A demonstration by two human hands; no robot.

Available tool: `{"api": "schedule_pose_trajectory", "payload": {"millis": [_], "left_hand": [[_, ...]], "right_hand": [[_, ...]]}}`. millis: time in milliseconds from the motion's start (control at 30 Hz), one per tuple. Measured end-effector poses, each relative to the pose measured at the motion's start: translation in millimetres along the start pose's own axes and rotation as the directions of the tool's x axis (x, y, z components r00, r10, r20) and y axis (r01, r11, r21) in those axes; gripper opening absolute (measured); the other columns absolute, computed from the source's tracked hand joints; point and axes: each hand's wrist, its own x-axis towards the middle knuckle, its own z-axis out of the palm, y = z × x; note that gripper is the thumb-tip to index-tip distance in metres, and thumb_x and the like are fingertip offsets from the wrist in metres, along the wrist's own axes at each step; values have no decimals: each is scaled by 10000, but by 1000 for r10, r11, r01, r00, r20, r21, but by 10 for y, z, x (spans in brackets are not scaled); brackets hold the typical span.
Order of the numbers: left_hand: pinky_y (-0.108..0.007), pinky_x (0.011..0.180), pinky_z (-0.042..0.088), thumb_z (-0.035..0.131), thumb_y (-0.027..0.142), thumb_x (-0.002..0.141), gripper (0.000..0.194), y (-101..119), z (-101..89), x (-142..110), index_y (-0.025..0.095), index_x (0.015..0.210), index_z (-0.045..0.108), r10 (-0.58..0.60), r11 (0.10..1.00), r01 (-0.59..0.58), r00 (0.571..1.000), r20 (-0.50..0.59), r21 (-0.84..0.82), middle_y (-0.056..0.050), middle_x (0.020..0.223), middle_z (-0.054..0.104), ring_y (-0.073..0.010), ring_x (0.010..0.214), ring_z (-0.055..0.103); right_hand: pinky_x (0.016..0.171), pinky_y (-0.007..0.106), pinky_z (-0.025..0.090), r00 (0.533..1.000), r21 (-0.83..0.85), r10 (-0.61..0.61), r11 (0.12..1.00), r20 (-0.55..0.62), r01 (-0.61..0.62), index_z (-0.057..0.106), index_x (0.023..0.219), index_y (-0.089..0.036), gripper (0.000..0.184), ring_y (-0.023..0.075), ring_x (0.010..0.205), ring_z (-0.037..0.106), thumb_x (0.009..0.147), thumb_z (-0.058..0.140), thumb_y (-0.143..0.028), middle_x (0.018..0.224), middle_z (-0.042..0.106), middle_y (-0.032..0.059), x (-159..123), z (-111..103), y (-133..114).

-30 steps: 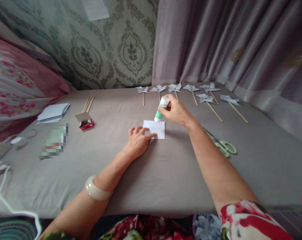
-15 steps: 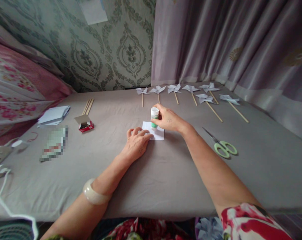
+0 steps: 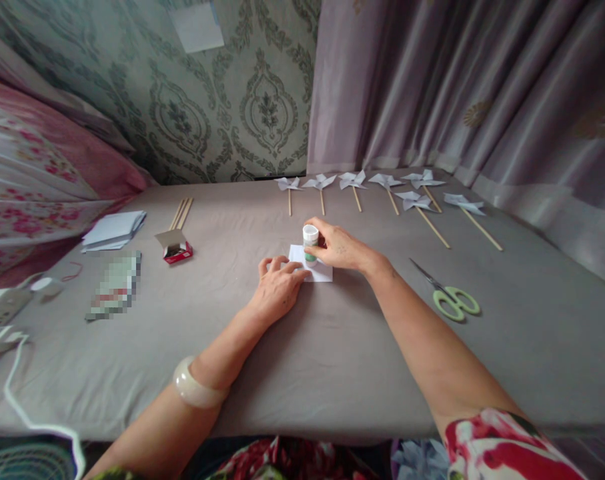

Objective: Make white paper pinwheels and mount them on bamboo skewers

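A small white paper square (image 3: 324, 272) lies on the grey sheet in the middle. My left hand (image 3: 278, 288) rests on its near left corner, fingers bent and pressing it flat. My right hand (image 3: 339, 247) is closed round a white and green glue stick (image 3: 310, 241), which stands upright with its lower end on the paper. A pale bangle (image 3: 196, 389) circles my left wrist.
Several paper pinwheels on sticks (image 3: 414, 199) lie in a row at the back. Green-handled scissors (image 3: 449, 299) lie to the right. To the left are a small red box (image 3: 175, 249), loose wooden sticks (image 3: 181, 211), a stack of white paper (image 3: 113, 230) and a white cable (image 3: 17, 393).
My right hand has brought the glue stick down from a tilted hold above the paper to upright on it. My left hand has stayed on the paper.
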Motion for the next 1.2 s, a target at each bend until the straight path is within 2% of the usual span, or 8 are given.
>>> {"api": "schedule_pose_trajectory", "payload": {"millis": [233, 433, 667, 933, 1000, 1067, 1133, 1200], "left_hand": [[-510, 971, 217, 400, 209, 909, 346, 8, 5, -7, 353, 1122, 631, -10, 1000, 10, 1000, -5, -4, -18, 1196, 633, -263, 1134, 438], [-513, 971, 211, 399, 197, 904, 348, 22, -16, -4, 330, 1124, 633, -8, 1000, 8, 1000, 5, 17, -24, 1206, 629, -273, 1140, 427], [-502, 974, 205, 396, 198, 908, 341, 20, -17, -1, 324, 1121, 630, 2, 1000, -2, 1000, 10, 15, -17, 1181, 641, -270, 1140, 424], [-520, 967, 218, 406, 211, 906, 338, 17, -5, -6, 337, 1109, 645, -3, 1000, 3, 1000, -5, -9, -15, 1197, 637, -283, 1132, 441], [-527, 964, 223, 412, 206, 903, 334, 5, 15, -5, 336, 1094, 654, 2, 1000, -3, 1000, -17, -31, -19, 1185, 644, -286, 1131, 450], [-531, 963, 234, 449, 213, 891, 299, -14, 16, 5, 329, 1050, 674, -9, 997, 6, 999, -42, -80, -24, 1189, 645, -292, 1144, 454], [-515, 961, 262, 517, 241, 866, 225, -36, -22, 29, 310, 983, 695, -75, 981, 50, 989, -127, -185, -31, 1183, 648, -287, 1141, 474], [-466, 954, 310, 586, 285, 833, 152, -50, -102, 64, 272, 930, 702, -200, 927, 91, 940, -277, -363, -49, 1126, 669, -257, 1090, 524]], "right_hand": [[594, 230, 381, 999, -34, -6, 999, 33, 7, 515, 1090, -217, 354, 149, 670, 567, 749, 611, -205, 778, 628, -3, -11, -9, -54], [594, 233, 372, 999, -72, 24, 997, -29, -27, 496, 1123, -214, 370, 157, 669, 567, 767, 599, -212, 792, 639, 13, -8, 9, -59], [613, 238, 374, 1000, -80, 0, 997, 28, 3, 498, 1123, -222, 366, 169, 707, 587, 772, 599, -199, 828, 657, 24, -13, 9, -133], [597, 241, 387, 997, -113, 77, 991, -13, -78, 529, 1045, -204, 319, 157, 658, 574, 745, 640, -200, 742, 631, 11, -26, -55, -117], [583, 236, 410, 991, 16, 71, 997, -118, -69, 538, 995, -200, 305, 142, 633, 566, 721, 672, -220, 707, 607, -11, -7, -124, -123], [554, 229, 443, 955, 277, 95, 961, -282, -13, 535, 966, -213, 301, 125, 606, 561, 719, 692, -280, 704, 597, -31, 14, -225, -146], [532, 223, 476, 894, 554, 181, 828, -409, 85, 538, 931, -228, 291, 105, 587, 564, 721, 703, -345, 731, 602, -43, 19, -342, -188], [534, 214, 504, 846, 743, 298, 651, -441, 158, 550, 867, -223, 266, 90, 583, 576, 714, 718, -361, 735, 602, -49, -4, -433, -245]]}}
